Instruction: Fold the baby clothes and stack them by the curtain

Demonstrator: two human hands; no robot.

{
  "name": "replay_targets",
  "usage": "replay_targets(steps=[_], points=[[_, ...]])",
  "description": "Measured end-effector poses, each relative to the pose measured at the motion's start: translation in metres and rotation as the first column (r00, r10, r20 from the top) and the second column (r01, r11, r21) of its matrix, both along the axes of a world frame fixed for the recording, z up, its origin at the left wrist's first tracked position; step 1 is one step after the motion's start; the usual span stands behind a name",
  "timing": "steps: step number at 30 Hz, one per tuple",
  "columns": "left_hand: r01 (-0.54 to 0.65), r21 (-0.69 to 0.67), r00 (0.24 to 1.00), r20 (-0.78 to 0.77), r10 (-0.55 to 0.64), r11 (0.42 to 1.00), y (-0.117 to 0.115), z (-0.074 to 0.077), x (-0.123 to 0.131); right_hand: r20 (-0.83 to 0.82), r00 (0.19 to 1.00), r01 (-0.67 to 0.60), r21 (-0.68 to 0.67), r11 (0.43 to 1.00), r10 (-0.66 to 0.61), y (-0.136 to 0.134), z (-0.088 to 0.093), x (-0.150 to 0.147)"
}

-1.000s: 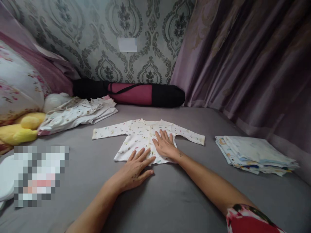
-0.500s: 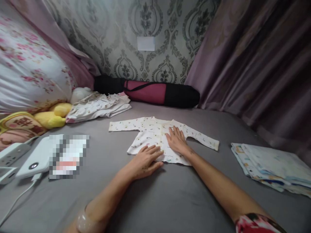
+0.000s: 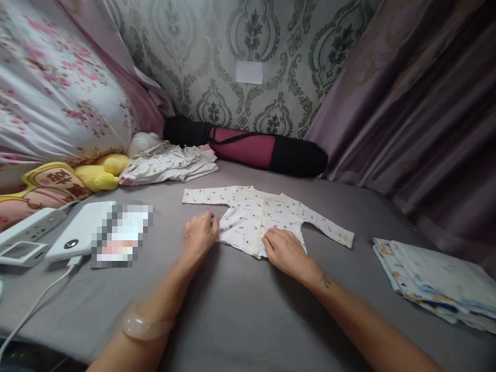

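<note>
A small white baby shirt (image 3: 251, 217) with a scattered print lies spread flat on the grey bed sheet, both long sleeves stretched out sideways. My left hand (image 3: 201, 232), fingers curled, grips the shirt at its lower left corner. On the lower front, right of the middle, my right hand (image 3: 287, 253) is closed with bent fingers on the cloth near the hem. The fingertips of the right hand are partly hidden behind its knuckles.
Folded cloths (image 3: 442, 279) lie at the right. Rumpled printed clothes (image 3: 170, 163) and a yellow plush toy (image 3: 103, 173) are at the back left. A white power bank (image 3: 79, 232) with a cable sits left, beside a power strip (image 3: 33, 227). A black-and-maroon bag (image 3: 248, 147) lies along the wall.
My left hand has moved left from the shirt's lower front to its corner and closed. My right hand has slid down toward the hem, its fingers now bent. The view has shifted slightly.
</note>
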State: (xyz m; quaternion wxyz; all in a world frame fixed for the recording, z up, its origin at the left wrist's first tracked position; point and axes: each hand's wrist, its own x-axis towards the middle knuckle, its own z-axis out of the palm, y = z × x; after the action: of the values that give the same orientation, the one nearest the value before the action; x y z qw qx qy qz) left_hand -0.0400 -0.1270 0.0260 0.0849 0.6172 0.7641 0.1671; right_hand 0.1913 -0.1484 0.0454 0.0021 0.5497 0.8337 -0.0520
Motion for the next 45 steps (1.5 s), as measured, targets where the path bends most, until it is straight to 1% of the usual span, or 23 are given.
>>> replay_targets(steps=[2, 3, 5, 7, 9, 12, 14, 19, 22, 29, 34, 36, 38, 40, 41, 42, 43, 44, 45], points=[[0.008, -0.048, 0.999, 0.054, -0.006, 0.999, 0.002, -0.002, -0.002, -0.065, 0.998, -0.025, 0.022, 0.999, 0.026, 0.018, 0.007, -0.018], [0.013, -0.069, 0.997, 0.083, -0.008, 0.998, 0.003, -0.004, -0.002, -0.099, 0.994, -0.045, 0.03, 0.999, 0.048, 0.029, 0.008, -0.028], [0.022, -0.106, 0.992, 0.128, -0.008, 0.994, 0.004, -0.005, -0.002, -0.156, 0.986, -0.052, 0.029, 0.998, 0.056, 0.052, 0.004, -0.047], [0.033, -0.13, 0.988, 0.156, -0.012, 0.991, 0.004, -0.006, -0.002, -0.187, 0.982, -0.014, 0.031, 0.999, 0.02, 0.073, -0.006, -0.062], [0.047, -0.134, 0.986, 0.167, -0.024, 0.99, 0.004, -0.006, -0.003, -0.195, 0.979, 0.056, 0.005, 0.998, -0.053, 0.087, -0.018, -0.072], [0.055, -0.129, 0.983, 0.184, -0.03, 0.99, 0.005, -0.008, -0.005, -0.176, 0.973, 0.141, -0.05, 0.989, -0.148, 0.097, -0.035, -0.079], [0.06, -0.135, 0.98, 0.199, -0.032, 0.989, 0.005, -0.009, -0.007, -0.169, 0.972, 0.156, -0.058, 0.986, -0.164, 0.098, -0.041, -0.081], [0.058, -0.143, 0.983, 0.181, -0.031, 0.988, 0.007, -0.007, -0.008, -0.164, 0.97, 0.173, -0.054, 0.983, -0.18, 0.091, -0.043, -0.085], [0.042, -0.149, 0.989, 0.147, -0.02, 0.988, 0.006, -0.005, -0.009, -0.171, 0.969, 0.167, -0.077, 0.983, -0.178, 0.079, -0.042, -0.093], [0.036, -0.123, 0.992, 0.125, -0.021, 0.992, 0.008, -0.01, -0.016, -0.25, 0.965, 0.045, -0.114, 0.992, -0.073, 0.029, -0.038, -0.115], [0.013, -0.074, 0.996, 0.086, -0.007, 0.997, 0.009, -0.012, -0.019, -0.303, 0.953, -0.06, -0.138, 0.989, 0.016, -0.007, -0.033, -0.119], [0.007, -0.032, 0.997, 0.083, -0.004, 0.999, 0.01, -0.014, -0.018, -0.331, 0.942, -0.114, -0.173, 0.978, 0.051, -0.022, -0.027, -0.117], [0.019, 0.036, 0.996, 0.087, -0.022, 0.999, 0.011, -0.016, -0.018, -0.375, 0.921, -0.2, -0.21, 0.957, 0.11, -0.034, -0.019, -0.11], [0.052, 0.134, 0.995, 0.082, -0.063, 0.99, 0.012, -0.019, -0.017, -0.458, 0.87, -0.312, -0.229, 0.922, 0.18, -0.039, -0.009, -0.099], [0.072, 0.185, 0.993, 0.078, -0.088, 0.98, 0.013, -0.02, -0.016, -0.509, 0.838, -0.348, -0.222, 0.911, 0.196, -0.038, -0.005, -0.092], [0.101, 0.235, 0.99, 0.076, -0.122, 0.967, 0.013, -0.02, -0.014, -0.556, 0.808, -0.355, -0.2, 0.913, 0.193, -0.035, -0.001, -0.084], [0.138, 0.284, 0.983, 0.077, -0.166, 0.949, 0.013, -0.02, -0.011, -0.591, 0.788, -0.325, -0.166, 0.931, 0.17, -0.03, 0.001, -0.075], [0.183, 0.333, 0.972, 0.08, -0.221, 0.925, 0.012, -0.02, -0.007, -0.606, 0.784, -0.26, -0.125, 0.957, 0.134, -0.023, 0.002, -0.065], [0.237, 0.378, 0.955, 0.081, -0.287, 0.895, 0.01, -0.02, -0.003, -0.596, 0.798, -0.164, -0.074, 0.984, 0.088, -0.016, 0.001, -0.055]])
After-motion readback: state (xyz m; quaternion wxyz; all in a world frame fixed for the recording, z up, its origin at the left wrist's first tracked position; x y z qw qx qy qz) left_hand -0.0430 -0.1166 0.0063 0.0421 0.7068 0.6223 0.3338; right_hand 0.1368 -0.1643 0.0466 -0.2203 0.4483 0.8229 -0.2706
